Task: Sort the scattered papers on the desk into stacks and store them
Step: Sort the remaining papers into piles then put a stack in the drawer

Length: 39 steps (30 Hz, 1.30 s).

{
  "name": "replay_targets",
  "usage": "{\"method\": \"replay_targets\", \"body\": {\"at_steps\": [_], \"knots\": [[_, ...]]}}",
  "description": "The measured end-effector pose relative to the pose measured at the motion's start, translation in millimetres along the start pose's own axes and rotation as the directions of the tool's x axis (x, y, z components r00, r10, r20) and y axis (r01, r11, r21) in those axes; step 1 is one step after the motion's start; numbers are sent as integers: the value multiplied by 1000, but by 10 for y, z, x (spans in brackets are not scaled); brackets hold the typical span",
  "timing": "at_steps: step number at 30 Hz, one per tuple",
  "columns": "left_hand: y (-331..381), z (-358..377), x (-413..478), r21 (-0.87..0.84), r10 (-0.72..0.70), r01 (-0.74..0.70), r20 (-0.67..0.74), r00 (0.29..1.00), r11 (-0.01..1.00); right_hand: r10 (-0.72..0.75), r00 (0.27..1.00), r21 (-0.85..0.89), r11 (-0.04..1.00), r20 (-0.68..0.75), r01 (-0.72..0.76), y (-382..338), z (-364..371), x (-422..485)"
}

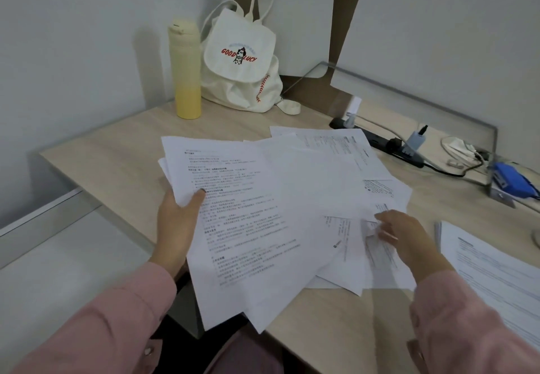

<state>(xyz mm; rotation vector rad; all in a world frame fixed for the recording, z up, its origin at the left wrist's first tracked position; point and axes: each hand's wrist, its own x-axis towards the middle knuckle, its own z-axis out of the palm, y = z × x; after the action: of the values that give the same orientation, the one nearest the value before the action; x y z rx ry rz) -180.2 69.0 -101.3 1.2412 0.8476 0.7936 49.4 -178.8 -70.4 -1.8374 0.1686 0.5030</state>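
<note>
The person wears a loose dusty-pink long-sleeved fabric shirt. The left sleeve [96,324] ends in a cuff with one small pale button [149,351]; the right sleeve [467,324] is the same pink. The left hand [178,221] has a dark-painted thumbnail [201,190].

Papers [277,198] mid-desk [117,151]; bottle [187,69], bag [242,64] behind; stack [496,271] right.

On the light wooden table [117,151] we see a yellow bottle [187,72] beside a white canvas backpack [242,64], loose printed papers [336,163] in the middle, a black power strip [380,142], and a paper stack [491,271] at right.
</note>
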Motion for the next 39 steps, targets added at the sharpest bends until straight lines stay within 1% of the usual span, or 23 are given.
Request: {"method": "replay_targets", "body": {"at_steps": [2,4,8,10,12,14,15,17,18,21,23,25,27,28,30,31,32,33,35,36,37,39], "knots": [[-22,52,33,28,39,-38,-9,999,999,47,999,10,999,21,-47,-50,31,100],[-68,106,30,72,58,-57,-6,998,996,70,995,-49,997,76,-66,-74,108,107],[-108,163,39,188,81,-77,-13,997,979,-5,998,-229,973,55,18,-21,236,172],[-129,159,75,243,80,-74,-15,997,967,-91,996,-290,953,13,91,-22,293,239],[-159,163,100,318,79,-70,-16,997,945,-168,985,-441,887,-29,138,-45,346,350],[-189,177,113,390,83,-72,-13,996,918,-201,980,-617,773,-19,147,-102,417,426],[-198,183,114,413,87,-76,-9,996,907,-199,980,-678,721,-3,144,-127,458,453],[-210,189,123,437,97,-89,4,995,895,-167,986,-741,661,4,115,-161,532,509],[-210,187,125,444,99,-93,9,995,891,-148,989,-747,657,-1,97,-177,551,532],[-206,192,128,452,103,-101,20,994,886,-114,993,-694,714,14,92,-191,573,581],[-196,203,131,448,100,-98,20,995,889,-152,987,-715,684,57,147,-185,587,596],[-191,215,130,443,103,-100,18,995,891,-248,966,-740,637,68,215,-174,598,614],[-182,224,124,442,106,-102,16,994,891,-366,929,-717,633,55,292,-170,594,605],[-174,224,116,440,106,-102,17,994,892,-427,903,-722,608,53,330,-166,588,583],[-170,222,108,431,110,-108,20,994,896,-550,832,-767,502,72,399,-149,574,521],[-172,221,108,427,114,-112,23,993,897,-601,795,-771,468,81,432,-137,562,499],[-170,222,106,422,115,-115,24,993,899,-638,766,-754,464,79,465,-128,549,482],[-169,222,108,416,117,-115,22,993,902,-643,763,-710,511,58,485,-146,531,460],[-169,226,108,406,115,-111,16,993,907,-578,816,-539,694,-24,476,-250,472,387],[-166,229,106,403,113,-108,12,994,909,-543,837,-425,775,-68,468,-320,424,339],[-164,232,105,398,109,-103,7,994,911,-531,840,-325,819,-115,473,-404,362,287],[-164,237,104,391,99,-91,1,995,916,-570,800,-198,820,-188,538,-575,216,155]]}}
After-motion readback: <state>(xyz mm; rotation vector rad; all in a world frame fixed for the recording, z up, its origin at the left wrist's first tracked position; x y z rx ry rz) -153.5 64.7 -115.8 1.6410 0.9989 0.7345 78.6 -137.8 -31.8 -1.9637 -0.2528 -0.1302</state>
